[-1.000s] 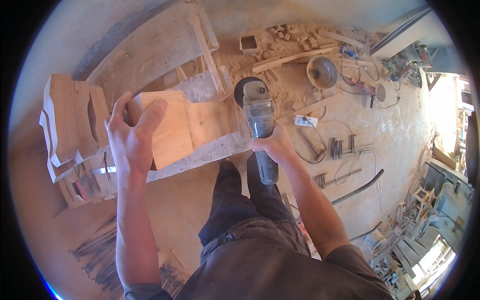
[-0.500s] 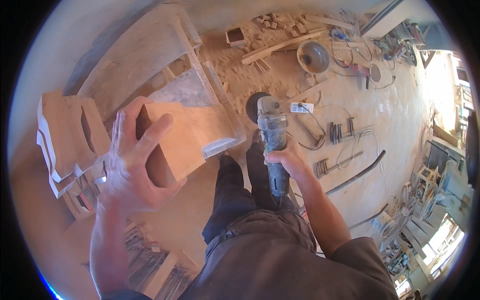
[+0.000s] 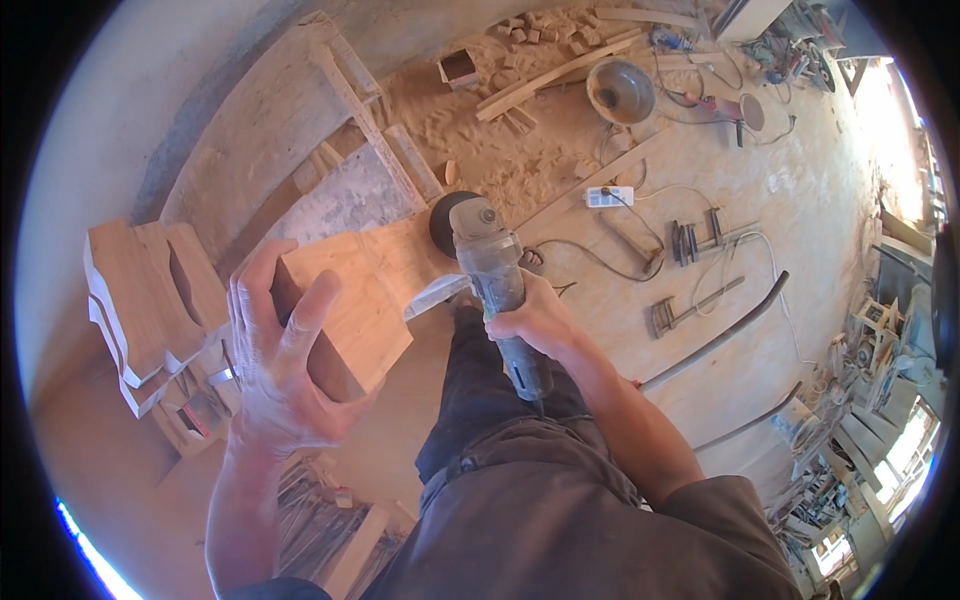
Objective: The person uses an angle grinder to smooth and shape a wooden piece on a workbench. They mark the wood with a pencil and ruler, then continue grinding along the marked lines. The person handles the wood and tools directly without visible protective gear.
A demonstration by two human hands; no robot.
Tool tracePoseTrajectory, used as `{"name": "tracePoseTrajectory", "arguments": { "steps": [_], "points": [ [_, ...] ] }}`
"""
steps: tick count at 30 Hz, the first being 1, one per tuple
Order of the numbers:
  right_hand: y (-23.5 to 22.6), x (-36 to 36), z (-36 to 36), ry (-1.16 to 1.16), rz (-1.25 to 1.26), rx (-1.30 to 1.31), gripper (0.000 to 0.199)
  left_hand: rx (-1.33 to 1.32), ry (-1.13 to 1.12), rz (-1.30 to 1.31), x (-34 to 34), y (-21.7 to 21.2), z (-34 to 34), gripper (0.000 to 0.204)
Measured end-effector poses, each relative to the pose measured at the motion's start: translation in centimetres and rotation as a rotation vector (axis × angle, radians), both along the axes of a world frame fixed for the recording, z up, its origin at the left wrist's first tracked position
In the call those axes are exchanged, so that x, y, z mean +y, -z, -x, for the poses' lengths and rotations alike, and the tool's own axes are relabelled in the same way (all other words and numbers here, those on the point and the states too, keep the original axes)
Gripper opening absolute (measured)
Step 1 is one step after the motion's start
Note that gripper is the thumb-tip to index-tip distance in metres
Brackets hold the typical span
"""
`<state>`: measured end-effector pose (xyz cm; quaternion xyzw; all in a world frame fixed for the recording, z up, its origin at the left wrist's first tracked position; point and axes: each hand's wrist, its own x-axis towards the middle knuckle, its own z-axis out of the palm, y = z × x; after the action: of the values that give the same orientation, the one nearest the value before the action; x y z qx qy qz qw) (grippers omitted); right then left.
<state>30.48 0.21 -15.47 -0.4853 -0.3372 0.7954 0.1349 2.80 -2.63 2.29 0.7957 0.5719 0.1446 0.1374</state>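
Observation:
My left hand (image 3: 285, 370) is wrapped round the near end of a pale wooden block (image 3: 360, 290), thumb and fingers spread across its corners. The block narrows toward its far end, and a lighter strip shows along its right edge. In my right hand (image 3: 535, 320) is a grey angle grinder (image 3: 490, 265), held by its body with the head pointing away from me. Its dark round disc (image 3: 442, 225) overlaps the block's far right end; whether the two touch I cannot tell. My palm hides part of the block's near face.
Shaped wooden pieces (image 3: 140, 300) are stacked at the left. Beyond the block stands a dusty wooden frame (image 3: 365, 130). Across the floor lie a metal bowl (image 3: 620, 92), a white power strip (image 3: 609, 197) with cables, clamps (image 3: 700, 238) and a long dark bar (image 3: 715, 335).
The grinder has swung left and tilted, bringing its disc from beside the block to over its far end. My left hand and the block have shifted slightly within the view.

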Motion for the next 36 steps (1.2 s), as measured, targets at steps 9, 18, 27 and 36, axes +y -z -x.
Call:
{"name": "tracePoseTrajectory", "arguments": {
  "steps": [9, 18, 27, 36],
  "points": [
    [0.6, -0.1, -0.1, -0.001, 0.008, -0.080, 0.040, -0.010, -0.057, -0.011, 0.0, 0.0, -0.2, 0.098],
    [1.2, 0.7, 0.9, -0.023, -0.036, -0.080, 0.041, -0.017, -0.018, 0.035, -0.1, 0.1, 0.8, 0.102],
    [0.5, 1.6, 1.6, -0.024, -0.030, -0.087, 0.043, -0.022, -0.017, 0.045, 0.0, -0.1, 1.0, 0.102],
    [0.9, 2.2, 2.6, -0.013, -0.042, -0.058, 0.046, -0.076, -0.036, 0.043, 0.1, 0.3, 1.4, 0.098]
  ]
}}
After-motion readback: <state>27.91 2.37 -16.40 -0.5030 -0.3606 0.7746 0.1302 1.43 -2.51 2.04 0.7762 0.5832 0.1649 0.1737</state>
